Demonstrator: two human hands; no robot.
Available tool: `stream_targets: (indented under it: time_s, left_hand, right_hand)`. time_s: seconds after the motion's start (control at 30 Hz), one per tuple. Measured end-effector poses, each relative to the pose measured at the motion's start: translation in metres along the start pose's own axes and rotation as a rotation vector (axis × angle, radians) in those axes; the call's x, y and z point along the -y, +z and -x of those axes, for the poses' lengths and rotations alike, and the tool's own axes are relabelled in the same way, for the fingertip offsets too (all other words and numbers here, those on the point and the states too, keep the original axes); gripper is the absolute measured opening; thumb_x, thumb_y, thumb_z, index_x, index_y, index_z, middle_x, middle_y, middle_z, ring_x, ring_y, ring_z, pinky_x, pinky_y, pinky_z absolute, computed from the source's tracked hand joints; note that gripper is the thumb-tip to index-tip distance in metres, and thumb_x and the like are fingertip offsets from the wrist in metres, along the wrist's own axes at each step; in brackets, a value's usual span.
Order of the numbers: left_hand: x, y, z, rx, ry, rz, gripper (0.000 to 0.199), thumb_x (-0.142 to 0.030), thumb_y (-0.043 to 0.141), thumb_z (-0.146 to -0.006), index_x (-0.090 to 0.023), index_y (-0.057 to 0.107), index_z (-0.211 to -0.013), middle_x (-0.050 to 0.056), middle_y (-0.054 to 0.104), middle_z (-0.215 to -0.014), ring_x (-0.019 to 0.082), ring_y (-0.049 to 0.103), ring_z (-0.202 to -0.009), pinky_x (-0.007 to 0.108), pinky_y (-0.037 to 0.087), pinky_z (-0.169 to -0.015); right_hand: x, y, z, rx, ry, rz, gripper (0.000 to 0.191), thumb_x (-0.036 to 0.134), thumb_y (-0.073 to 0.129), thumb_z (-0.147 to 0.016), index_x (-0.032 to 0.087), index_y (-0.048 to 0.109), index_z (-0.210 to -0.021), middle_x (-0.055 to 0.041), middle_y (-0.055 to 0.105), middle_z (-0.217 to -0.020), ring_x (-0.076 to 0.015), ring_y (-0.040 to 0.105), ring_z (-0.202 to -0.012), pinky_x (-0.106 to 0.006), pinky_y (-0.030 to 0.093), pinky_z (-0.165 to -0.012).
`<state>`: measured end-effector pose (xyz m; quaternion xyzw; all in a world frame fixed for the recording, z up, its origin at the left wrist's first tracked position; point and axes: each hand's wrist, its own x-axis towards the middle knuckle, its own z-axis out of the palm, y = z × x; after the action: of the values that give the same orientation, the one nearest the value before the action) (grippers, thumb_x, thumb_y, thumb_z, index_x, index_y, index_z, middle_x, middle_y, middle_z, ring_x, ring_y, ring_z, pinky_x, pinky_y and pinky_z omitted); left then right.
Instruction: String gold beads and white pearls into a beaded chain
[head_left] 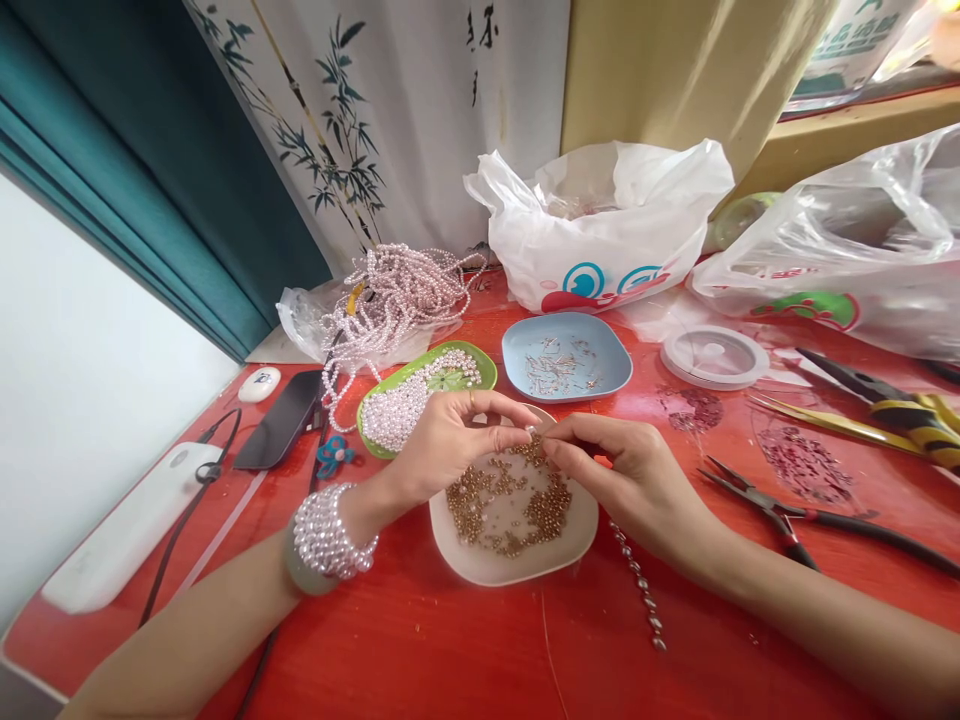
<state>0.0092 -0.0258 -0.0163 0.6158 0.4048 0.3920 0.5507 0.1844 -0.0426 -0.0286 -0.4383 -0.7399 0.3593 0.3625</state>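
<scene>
Above the white dish of small gold beads, my left hand pinches a tiny white pearl bead between thumb and forefinger. My right hand meets it there, thumb and forefinger pressed together on something too small to make out. From beneath the right hand a strand of silvery beads runs down onto the table; its upper end is hidden. Loose pearl beads fill much of a green dish behind my left hand. Thin metal pins lie in a blue dish.
Pearl strands are heaped at the back left. Plastic bags stand behind the dishes. Pliers, tweezers and a clear spool lie to the right. A phone and white power strip occupy the left side.
</scene>
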Motion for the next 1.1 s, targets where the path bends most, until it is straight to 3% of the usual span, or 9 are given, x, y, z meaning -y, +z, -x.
stream_targets:
  time_s: [0.4,0.7,0.9,1.1]
  left_hand:
    - [0.003,0.001,-0.0008,0.0,0.056,-0.057,0.007,-0.017,0.069,-0.066,-0.017,0.066,-0.072,0.001,0.065,-0.075,0.011,0.06,-0.071,0.023,0.049,-0.067]
    - [-0.0025,0.0018,0.0013,-0.035,0.119,-0.098,0.007,-0.02,0.064,-0.073,-0.018,0.07,-0.076,0.003,0.068,-0.082,0.012,0.061,-0.078,0.025,0.048,-0.074]
    - [-0.0035,0.0014,0.0021,-0.031,0.176,-0.161,0.008,-0.022,0.063,-0.074,-0.022,0.07,-0.079,0.002,0.066,-0.081,0.013,0.059,-0.078,0.027,0.047,-0.075]
    - [-0.0028,0.0006,0.0059,-0.021,0.204,-0.283,0.013,-0.024,0.061,-0.077,-0.025,0.071,-0.086,0.003,0.062,-0.08,0.013,0.055,-0.079,0.027,0.046,-0.074]
  right_hand:
    - [-0.0002,0.0011,-0.0003,-0.001,-0.072,-0.027,0.021,0.025,0.048,-0.083,0.015,0.066,-0.078,-0.0013,0.063,-0.064,-0.0116,0.053,-0.056,-0.022,0.042,-0.051]
    - [0.0015,0.001,-0.0005,0.0,0.003,-0.063,0.023,0.03,0.049,-0.083,0.015,0.065,-0.078,-0.0012,0.064,-0.064,-0.0123,0.055,-0.057,-0.022,0.043,-0.051]
    - [0.0032,-0.0014,0.0009,-0.002,0.02,-0.132,0.025,0.027,0.043,-0.086,0.016,0.065,-0.086,-0.0026,0.064,-0.074,-0.0137,0.057,-0.067,-0.024,0.045,-0.058]
    - [0.0042,-0.0012,0.0005,0.0,0.004,-0.142,0.025,0.028,0.043,-0.086,0.016,0.063,-0.078,-0.0013,0.059,-0.068,-0.0123,0.052,-0.061,-0.022,0.041,-0.054]
